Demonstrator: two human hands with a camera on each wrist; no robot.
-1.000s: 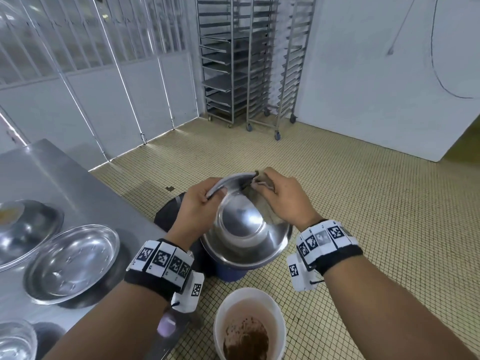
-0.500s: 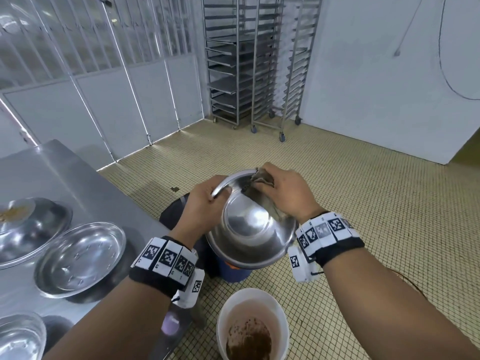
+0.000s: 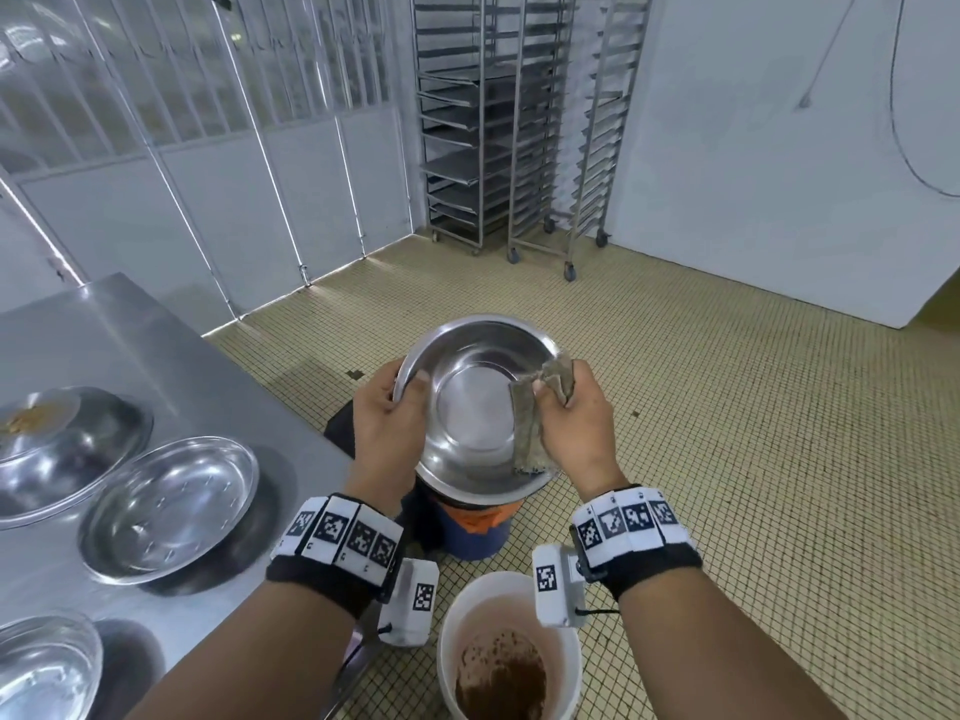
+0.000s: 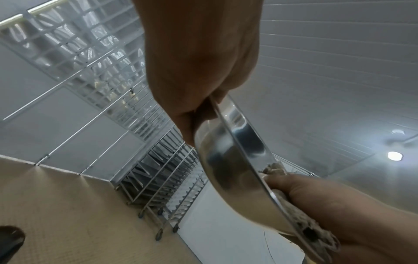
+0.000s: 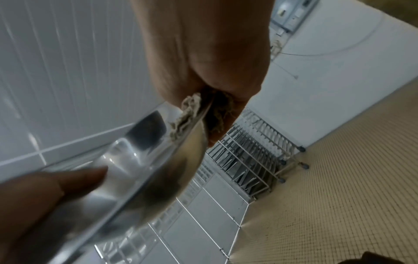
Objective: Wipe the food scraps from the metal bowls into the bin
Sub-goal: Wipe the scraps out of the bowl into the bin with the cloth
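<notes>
Hands [image 3: 387, 423] grip round shiny bowl [image 3: 470, 402], frayed cloth [image 3: 530, 433].

Ahead of you two tall wheeled steel tray racks [image 3: 524, 122] stand against the white wall [image 3: 753, 148] on the yellow mosaic-tiled floor [image 3: 753, 433] (a white plastic bucket [image 3: 506, 652] of brown liquid sits nearest).

both forearms out front — left hand [image 3: 387, 426] & right hand [image 3: 569, 426] fingers curled.
</notes>
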